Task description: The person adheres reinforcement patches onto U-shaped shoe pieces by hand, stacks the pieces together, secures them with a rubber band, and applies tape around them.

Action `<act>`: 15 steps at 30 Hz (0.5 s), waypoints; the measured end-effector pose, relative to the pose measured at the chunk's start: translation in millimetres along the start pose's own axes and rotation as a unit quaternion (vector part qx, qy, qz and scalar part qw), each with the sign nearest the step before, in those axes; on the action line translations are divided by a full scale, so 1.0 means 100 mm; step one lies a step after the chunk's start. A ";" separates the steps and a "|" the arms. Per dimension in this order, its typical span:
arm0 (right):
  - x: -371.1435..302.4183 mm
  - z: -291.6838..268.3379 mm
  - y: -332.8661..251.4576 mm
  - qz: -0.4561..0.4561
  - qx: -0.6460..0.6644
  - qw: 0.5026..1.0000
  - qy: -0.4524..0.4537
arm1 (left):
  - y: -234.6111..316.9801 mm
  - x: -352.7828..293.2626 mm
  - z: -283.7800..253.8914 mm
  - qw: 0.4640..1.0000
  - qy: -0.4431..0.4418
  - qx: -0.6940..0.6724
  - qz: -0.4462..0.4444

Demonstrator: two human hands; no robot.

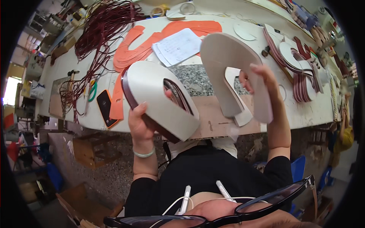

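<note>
My left hand (pixel 140 127) is closed on the lower left edge of a rounded, pearly white panel piece (pixel 152 89) with a slot in it. Dark red layers show along that piece's side and inside the slot. To the right, my right hand (pixel 264 78) grips a thin grey-beige U-shaped panel (pixel 222 57) by its right arm, with fingers curled through the gap. A paler strip (pixel 239 108) shows in that gap; whether it belongs to the same panel I cannot tell. Both pieces are held up over the near part of the white worktable (pixel 91 117).
Orange U-shaped sheets (pixel 131 53) lie under white papers (pixel 177 46), beyond a speckled stone slab (pixel 192 78). Dark red cords (pixel 102 22), green-handled scissors (pixel 92 91) and an orange-edged phone (pixel 104 104) are at left. Stacked curved panels (pixel 303 89) stand at right; a wooden stool (pixel 93 148) is below.
</note>
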State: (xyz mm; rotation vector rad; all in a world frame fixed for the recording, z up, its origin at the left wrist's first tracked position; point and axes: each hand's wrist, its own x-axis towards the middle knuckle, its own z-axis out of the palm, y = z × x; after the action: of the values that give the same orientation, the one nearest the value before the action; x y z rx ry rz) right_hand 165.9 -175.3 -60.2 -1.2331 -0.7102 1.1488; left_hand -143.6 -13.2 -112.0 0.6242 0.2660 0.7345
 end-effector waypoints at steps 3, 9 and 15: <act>-0.04 0.71 -0.05 -0.143 -0.109 0.984 -0.014 | -0.07 0.04 0.21 0.996 0.001 0.038 0.074; -0.06 0.79 -0.30 -0.169 -0.040 0.985 0.008 | 0.01 -0.02 0.09 0.985 0.055 0.110 0.120; 0.14 0.46 -0.26 -0.051 0.395 0.890 -0.222 | 0.83 -0.49 -0.17 0.974 -0.088 0.010 0.210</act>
State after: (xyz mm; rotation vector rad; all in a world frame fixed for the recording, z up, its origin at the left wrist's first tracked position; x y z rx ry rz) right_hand 135.9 -144.4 -26.4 -0.2414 -0.5319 1.4457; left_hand -231.0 7.7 -74.2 0.7706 -0.0273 1.0762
